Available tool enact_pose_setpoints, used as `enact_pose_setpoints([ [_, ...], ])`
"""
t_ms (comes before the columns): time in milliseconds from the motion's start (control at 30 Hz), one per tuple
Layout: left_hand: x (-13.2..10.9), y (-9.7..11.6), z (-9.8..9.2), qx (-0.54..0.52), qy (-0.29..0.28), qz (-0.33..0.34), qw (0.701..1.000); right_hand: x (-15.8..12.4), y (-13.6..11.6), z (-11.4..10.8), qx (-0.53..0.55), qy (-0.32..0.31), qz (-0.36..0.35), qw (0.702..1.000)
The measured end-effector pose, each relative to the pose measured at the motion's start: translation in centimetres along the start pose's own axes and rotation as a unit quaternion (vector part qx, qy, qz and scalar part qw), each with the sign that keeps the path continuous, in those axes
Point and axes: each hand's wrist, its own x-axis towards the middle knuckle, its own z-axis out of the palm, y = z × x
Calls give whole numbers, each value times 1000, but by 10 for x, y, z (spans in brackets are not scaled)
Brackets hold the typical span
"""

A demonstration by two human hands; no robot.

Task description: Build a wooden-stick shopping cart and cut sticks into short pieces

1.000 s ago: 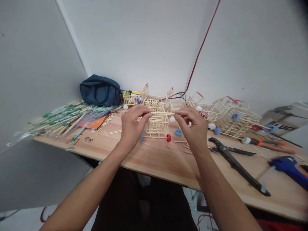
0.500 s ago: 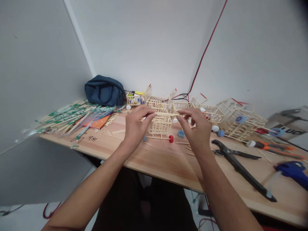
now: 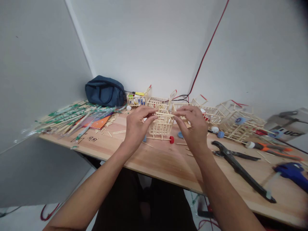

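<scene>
Between my two hands a short pale wooden stick (image 3: pixel 165 114) is held level. My left hand (image 3: pixel 139 124) pinches its left end between thumb and fingers. At the other end, the thumb and forefinger of my right hand (image 3: pixel 192 123) are closed on it. Just behind and below the stick stands a small cart (image 3: pixel 160 129) made of wooden sticks, with a red bottle-cap wheel (image 3: pixel 171 139) on its front axle. Whether the stick touches the cart, I cannot tell. A blue cap (image 3: pixel 180 134) lies partly hidden by my right hand.
More stick carts (image 3: pixel 231 122) line the wall. To the left are bundled chopsticks (image 3: pixel 64 117) in wrappers and a blue pouch (image 3: pixel 105 91). On the right lie a black cutter tool (image 3: pixel 240 166), orange-handled pliers (image 3: pixel 274 149) and a blue glue gun (image 3: pixel 292 171).
My right hand has shifted slightly left along the stick, towards my left hand. My left hand stays almost in place.
</scene>
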Motion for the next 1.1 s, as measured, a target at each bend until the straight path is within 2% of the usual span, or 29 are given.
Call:
enact_pose_setpoints([
  [133,-7,7,-9,7,27,-14,1000,-6,-5,-10,17,23,26,999],
  [200,-17,13,-12,29,50,-3,998,-13,-9,-16,29,-1,28,999],
  [267,-33,19,-13,51,46,24,997,-23,-14,-20,38,-45,13,998],
  [400,-60,22,-6,99,-12,103,990,-40,-21,-20,34,-113,0,993],
  [500,-68,20,0,145,-52,136,979,-51,-22,-15,40,-145,26,988],
  [667,-73,12,6,196,-96,152,964,-69,-23,-9,48,-171,86,980],
  [800,-87,2,12,181,-182,114,960,-80,-27,-18,31,-156,138,978],
  [867,-93,-2,13,170,-197,75,963,-83,-27,-33,20,-127,147,981],
  [933,-95,-3,13,153,-181,32,971,-86,-23,-58,-12,-90,158,983],
  [1000,-94,-2,12,124,-160,-7,979,-90,-15,-93,-73,-51,193,977],
  [1100,-90,3,9,99,-135,-68,984,-103,5,-153,-182,3,284,942],
])
